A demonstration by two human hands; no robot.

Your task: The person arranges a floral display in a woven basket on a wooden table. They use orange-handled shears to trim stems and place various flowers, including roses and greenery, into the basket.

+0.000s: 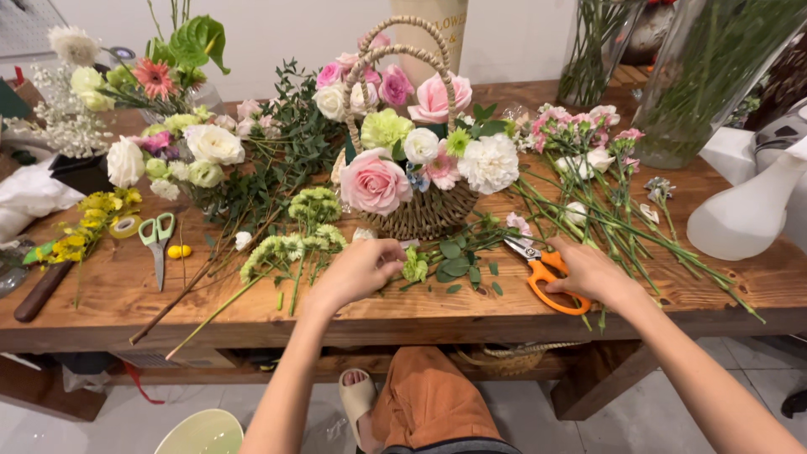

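Observation:
A woven basket (424, 217) filled with pink, white and green flowers stands mid-table. My left hand (357, 269) rests on the wood just in front of it, fingers pinched on a small green flower sprig (414, 267). My right hand (588, 273) lies over the orange-handled shears (542, 271), which rest flat on the table; the fingers touch the handles. Green chrysanthemum stems (286, 252) lie left of my left hand. Pink and white carnation stems (605, 202) lie spread to the right of the basket.
A bunch of white roses and greenery (210, 155) lies at the left, with green-handled scissors (156, 235), a tape roll (125, 225), yellow flowers (92, 214) and a knife (42, 290). Glass vases (698, 84) and a white spray bottle (744, 214) stand at right. A pale bucket (202, 433) sits below.

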